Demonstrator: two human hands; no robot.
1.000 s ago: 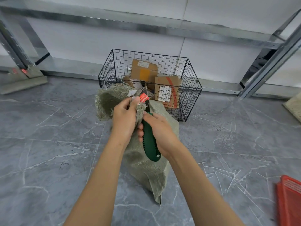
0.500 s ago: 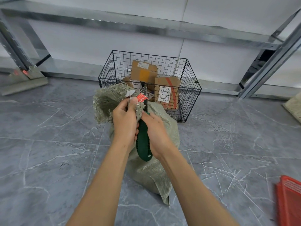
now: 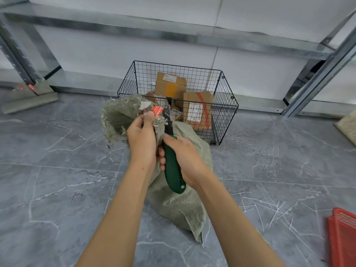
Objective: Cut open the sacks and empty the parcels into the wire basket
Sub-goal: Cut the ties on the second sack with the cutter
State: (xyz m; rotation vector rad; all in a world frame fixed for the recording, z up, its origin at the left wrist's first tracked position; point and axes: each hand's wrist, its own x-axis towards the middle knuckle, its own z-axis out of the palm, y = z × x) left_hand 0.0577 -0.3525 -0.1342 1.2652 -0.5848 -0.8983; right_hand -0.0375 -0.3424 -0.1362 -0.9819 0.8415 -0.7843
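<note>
A grey-green woven sack (image 3: 185, 207) stands on the floor in front of me, its frayed neck bunched at the top left. My left hand (image 3: 141, 140) grips that bunched neck just below a red tag (image 3: 157, 110). My right hand (image 3: 185, 160) holds a green-handled knife (image 3: 172, 168), its dark blade pointing up against the neck beside the tag. Behind the sack stands a black wire basket (image 3: 224, 116) holding brown cardboard parcels (image 3: 197, 110).
Grey marbled floor tiles surround the sack. A metal shelving frame (image 3: 317, 78) runs along the white wall behind the basket. A red plastic object (image 3: 342, 236) lies at the lower right edge, and a pale woven item (image 3: 348, 126) at the far right.
The sack's neck and both hands have shifted slightly; the knife blade stays at the neck by the red tag while the sack's lower body has swung a little.
</note>
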